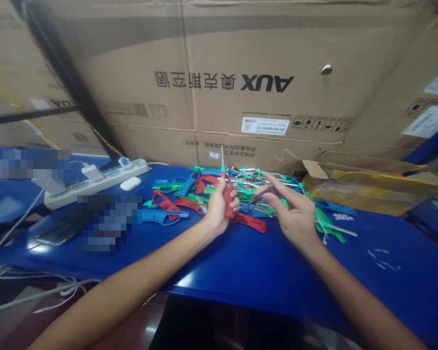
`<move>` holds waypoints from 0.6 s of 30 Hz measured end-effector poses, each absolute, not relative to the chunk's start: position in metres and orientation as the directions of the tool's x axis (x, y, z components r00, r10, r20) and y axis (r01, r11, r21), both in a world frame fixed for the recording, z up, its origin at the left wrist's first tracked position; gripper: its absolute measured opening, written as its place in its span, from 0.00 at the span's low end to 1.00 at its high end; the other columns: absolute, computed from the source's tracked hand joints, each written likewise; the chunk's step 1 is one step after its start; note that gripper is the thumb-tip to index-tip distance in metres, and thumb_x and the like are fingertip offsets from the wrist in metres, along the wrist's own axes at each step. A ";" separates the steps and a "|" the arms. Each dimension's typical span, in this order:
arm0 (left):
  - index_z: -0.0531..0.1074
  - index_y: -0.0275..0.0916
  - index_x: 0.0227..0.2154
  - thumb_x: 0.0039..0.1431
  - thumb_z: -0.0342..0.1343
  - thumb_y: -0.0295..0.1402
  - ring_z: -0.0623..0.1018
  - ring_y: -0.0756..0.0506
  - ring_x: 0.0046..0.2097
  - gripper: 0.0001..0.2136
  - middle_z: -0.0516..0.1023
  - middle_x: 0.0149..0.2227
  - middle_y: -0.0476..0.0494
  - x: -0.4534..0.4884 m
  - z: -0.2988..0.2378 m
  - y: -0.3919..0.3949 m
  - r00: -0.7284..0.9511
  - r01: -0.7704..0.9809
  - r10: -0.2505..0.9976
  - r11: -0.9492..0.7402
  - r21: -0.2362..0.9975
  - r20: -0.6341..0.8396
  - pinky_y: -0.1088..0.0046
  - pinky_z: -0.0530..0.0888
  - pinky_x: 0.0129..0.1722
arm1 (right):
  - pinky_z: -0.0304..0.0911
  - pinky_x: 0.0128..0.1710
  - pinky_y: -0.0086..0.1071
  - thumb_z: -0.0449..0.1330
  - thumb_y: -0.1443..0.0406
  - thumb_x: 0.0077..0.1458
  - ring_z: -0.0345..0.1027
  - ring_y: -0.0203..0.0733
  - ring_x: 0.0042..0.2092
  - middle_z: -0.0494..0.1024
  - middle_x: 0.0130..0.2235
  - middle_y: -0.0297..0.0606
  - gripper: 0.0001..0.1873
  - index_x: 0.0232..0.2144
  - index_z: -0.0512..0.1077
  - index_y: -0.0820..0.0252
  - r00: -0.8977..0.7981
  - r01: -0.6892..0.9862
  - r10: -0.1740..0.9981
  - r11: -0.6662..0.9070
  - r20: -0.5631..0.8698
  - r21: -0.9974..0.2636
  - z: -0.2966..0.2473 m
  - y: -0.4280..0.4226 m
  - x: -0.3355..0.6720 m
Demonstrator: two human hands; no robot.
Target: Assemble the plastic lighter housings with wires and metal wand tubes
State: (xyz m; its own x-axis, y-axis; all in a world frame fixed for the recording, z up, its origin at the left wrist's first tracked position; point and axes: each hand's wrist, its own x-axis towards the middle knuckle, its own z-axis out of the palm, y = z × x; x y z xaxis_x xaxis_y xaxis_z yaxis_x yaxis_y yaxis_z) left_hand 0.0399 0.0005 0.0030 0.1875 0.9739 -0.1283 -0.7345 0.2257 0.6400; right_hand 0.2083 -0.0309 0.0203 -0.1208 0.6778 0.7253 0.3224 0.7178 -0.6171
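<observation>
My left hand (216,208) is wrapped round a red long-nosed lighter (228,198), whose metal tube points up and away from me. In my right hand (297,216) the fingers grip a small screwdriver (267,191) with a dark handle; its thin shaft slants down-left toward the lighter's handle. Whether the tip touches the lighter I cannot tell. A red handle shell (253,222) lies just below the lighter. Behind both hands spreads a heap of red, green and blue lighter parts with metal tubes. A blue lighter shell (160,215) lies left of my left hand.
Upright behind the blue table (211,277) stands a large cardboard box (219,53). A power strip (98,182) and a small white case (130,183) lie left. An open carton (379,192) sits right, with green parts (324,221) and small pieces (383,260) nearby.
</observation>
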 end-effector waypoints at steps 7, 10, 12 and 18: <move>0.67 0.36 0.34 0.65 0.55 0.52 0.59 0.56 0.16 0.20 0.60 0.21 0.57 0.043 -0.002 0.000 0.170 -0.719 0.979 0.199 0.666 -0.110 0.81 0.58 0.16 | 0.74 0.41 0.39 0.64 0.63 0.61 0.76 0.42 0.39 0.80 0.38 0.35 0.09 0.45 0.78 0.51 -0.143 0.258 0.703 0.706 0.696 -0.660 0.025 -0.035 0.204; 0.67 0.37 0.34 0.62 0.57 0.54 0.58 0.56 0.16 0.22 0.60 0.21 0.58 0.043 -0.003 0.002 0.171 -0.706 0.979 0.199 0.679 -0.108 0.81 0.58 0.15 | 0.70 0.35 0.35 0.65 0.62 0.59 0.73 0.40 0.36 0.77 0.34 0.35 0.03 0.35 0.75 0.54 -0.152 0.396 0.632 0.743 0.760 -0.539 0.022 -0.035 0.204; 0.66 0.37 0.34 0.62 0.57 0.54 0.58 0.56 0.16 0.22 0.59 0.21 0.58 0.041 -0.002 0.004 0.158 -0.699 0.982 0.184 0.691 -0.102 0.81 0.57 0.15 | 0.70 0.36 0.35 0.62 0.62 0.62 0.73 0.40 0.35 0.77 0.35 0.36 0.04 0.38 0.72 0.55 -0.225 0.446 0.662 0.723 0.715 -0.528 0.021 -0.034 0.206; 0.69 0.37 0.36 0.61 0.58 0.55 0.59 0.56 0.16 0.22 0.60 0.22 0.57 0.032 0.006 0.008 0.019 -0.619 1.000 0.006 0.785 0.007 0.80 0.56 0.15 | 0.67 0.33 0.33 0.59 0.57 0.64 0.74 0.41 0.34 0.79 0.34 0.36 0.09 0.40 0.69 0.56 -0.393 0.491 0.762 0.647 0.515 -0.583 0.023 -0.025 0.220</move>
